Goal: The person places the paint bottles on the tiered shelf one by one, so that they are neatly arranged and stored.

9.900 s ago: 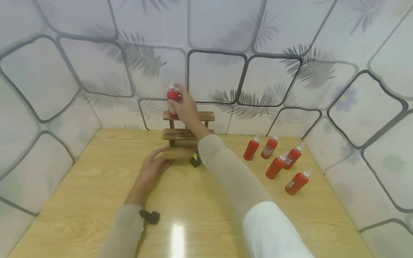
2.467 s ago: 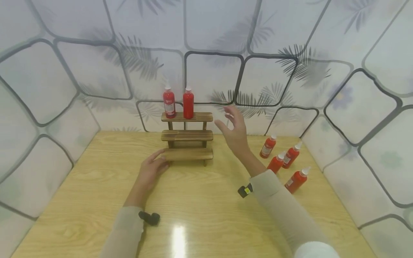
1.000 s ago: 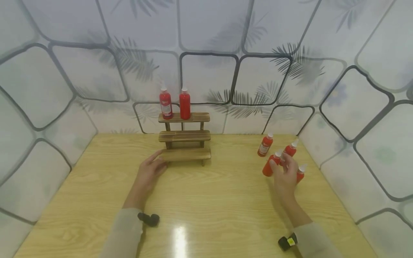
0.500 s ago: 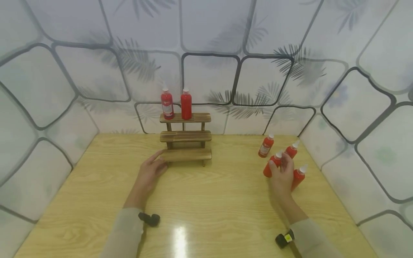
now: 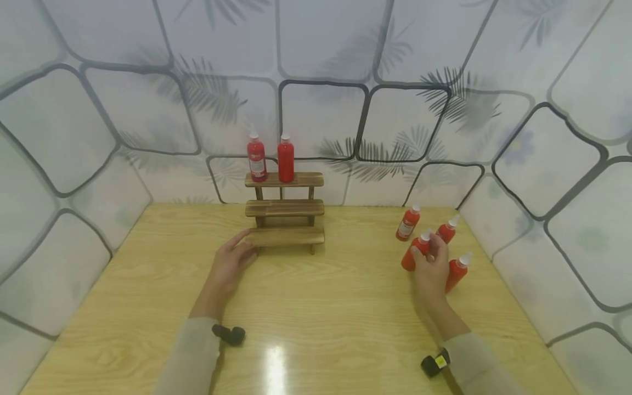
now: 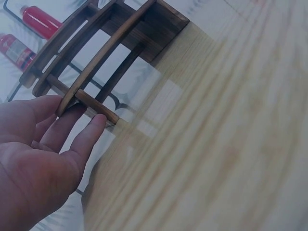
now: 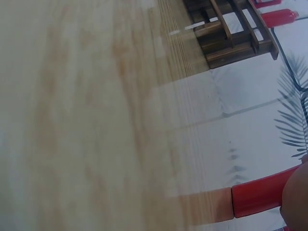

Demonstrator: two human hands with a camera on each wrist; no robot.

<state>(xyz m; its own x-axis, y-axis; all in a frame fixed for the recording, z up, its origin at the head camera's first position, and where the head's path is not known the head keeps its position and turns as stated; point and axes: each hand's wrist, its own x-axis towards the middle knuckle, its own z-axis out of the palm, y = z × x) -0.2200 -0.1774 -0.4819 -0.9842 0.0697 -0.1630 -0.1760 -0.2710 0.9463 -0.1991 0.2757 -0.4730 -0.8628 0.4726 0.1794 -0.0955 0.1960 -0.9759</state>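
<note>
A three-step wooden stand [image 5: 285,208] stands at the back of the table against the wall. Two red bottles [image 5: 257,160] [image 5: 285,159] with white caps stand upright on its top step. My left hand [image 5: 229,264] lies flat on the table, its straight fingers [image 6: 72,130] touching the left end of the lowest step [image 6: 89,101]. At the right, my right hand [image 5: 428,264] curls round a red bottle [image 5: 411,257] that stands on the table. The right wrist view shows that bottle [image 7: 260,198] beside a fingertip [image 7: 296,197].
Three more red bottles [image 5: 407,223] [image 5: 447,230] [image 5: 456,271] stand around the right hand, close together. The wooden table [image 5: 321,307] is walled by patterned panels at the back and on both sides. The stand's two lower steps are bare.
Since 2.5 s ago my right hand has come down from beside the stand to the bottles at the right and curled round one. The left hand has not moved.
</note>
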